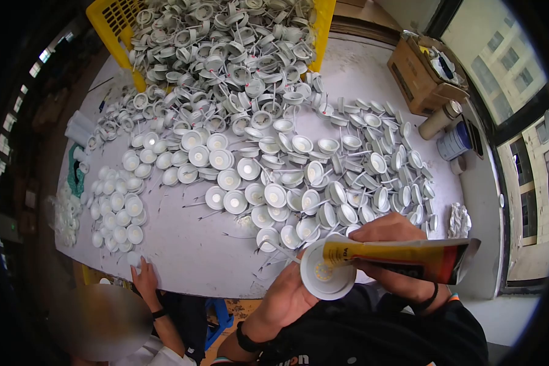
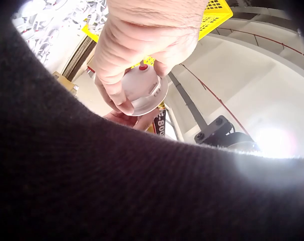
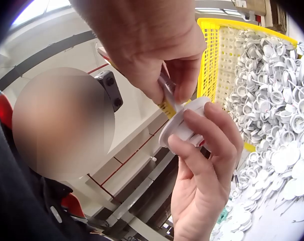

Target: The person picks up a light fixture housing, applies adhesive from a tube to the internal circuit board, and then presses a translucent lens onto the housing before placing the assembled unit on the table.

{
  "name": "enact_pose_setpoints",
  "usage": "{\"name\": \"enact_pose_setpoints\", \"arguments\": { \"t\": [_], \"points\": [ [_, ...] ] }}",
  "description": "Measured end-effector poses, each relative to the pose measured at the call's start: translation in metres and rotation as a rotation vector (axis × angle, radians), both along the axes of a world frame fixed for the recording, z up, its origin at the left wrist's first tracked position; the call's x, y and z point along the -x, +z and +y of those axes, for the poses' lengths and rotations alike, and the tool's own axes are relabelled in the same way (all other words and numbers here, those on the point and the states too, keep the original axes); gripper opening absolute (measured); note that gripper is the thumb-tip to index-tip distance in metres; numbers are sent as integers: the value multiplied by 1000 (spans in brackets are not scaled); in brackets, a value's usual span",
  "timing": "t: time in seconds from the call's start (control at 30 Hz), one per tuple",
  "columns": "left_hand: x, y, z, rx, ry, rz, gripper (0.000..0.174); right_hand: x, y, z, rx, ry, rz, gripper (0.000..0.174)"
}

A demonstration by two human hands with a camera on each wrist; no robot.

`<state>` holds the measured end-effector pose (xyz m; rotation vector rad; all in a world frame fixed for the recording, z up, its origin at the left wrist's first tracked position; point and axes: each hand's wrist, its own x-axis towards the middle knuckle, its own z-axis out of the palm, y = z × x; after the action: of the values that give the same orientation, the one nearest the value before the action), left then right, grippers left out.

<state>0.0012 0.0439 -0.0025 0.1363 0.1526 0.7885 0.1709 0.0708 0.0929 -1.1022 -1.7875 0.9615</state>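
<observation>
My left hand (image 1: 290, 297) holds a round white lamp housing (image 1: 328, 287), its open face up with a ring of small yellow dots inside. In the left wrist view the left hand (image 2: 147, 40) grips the housing's rim (image 2: 144, 93), its flat back showing. My right hand (image 1: 393, 244) pinches a yellow, black and red tube (image 1: 409, 259), its nozzle end over the housing. In the right wrist view, the right hand (image 3: 152, 50) squeezes the tube (image 3: 168, 103) against the inside of the housing (image 3: 174, 128), and the left hand's fingers (image 3: 212, 135) curl round its back.
Many similar white housings (image 1: 274, 195) cover the table (image 1: 183, 244). A yellow crate (image 1: 113, 30) heaped with white rings stands at the back. At right are a cardboard box (image 1: 415, 76), a jar (image 1: 439, 119) and a tub (image 1: 454, 143). Another person's hand (image 1: 145, 280) touches housings at left.
</observation>
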Motion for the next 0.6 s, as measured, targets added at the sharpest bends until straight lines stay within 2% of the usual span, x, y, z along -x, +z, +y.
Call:
{"name": "enact_pose_setpoints", "arguments": {
  "t": [0.07,0.17,0.3,0.33,0.37,0.43,0.47,0.5,0.6],
  "points": [
    [3,1,1,-12,30,77,60,-1,6,0,-134,-13,-257,24],
    [6,6,4,-18,65,147,61,-3,6,-5,-76,-65,-214,24],
    [7,5,2,-36,90,163,61,-9,16,-11,-70,-6,-319,26],
    [8,5,1,-56,113,215,58,-12,7,-13,-80,5,-384,18],
    [8,5,0,-77,136,267,56,-11,10,-14,-83,-2,-379,18],
    [9,4,1,-77,148,250,56,-8,22,-14,327,12,30,17],
    [10,4,2,-71,168,227,56,-5,27,-15,468,-44,-48,18],
    [9,5,2,-77,166,231,56,-1,26,-13,462,-45,-43,18],
    [6,5,2,-63,161,244,57,11,15,-8,492,60,220,16]
  ]
}}
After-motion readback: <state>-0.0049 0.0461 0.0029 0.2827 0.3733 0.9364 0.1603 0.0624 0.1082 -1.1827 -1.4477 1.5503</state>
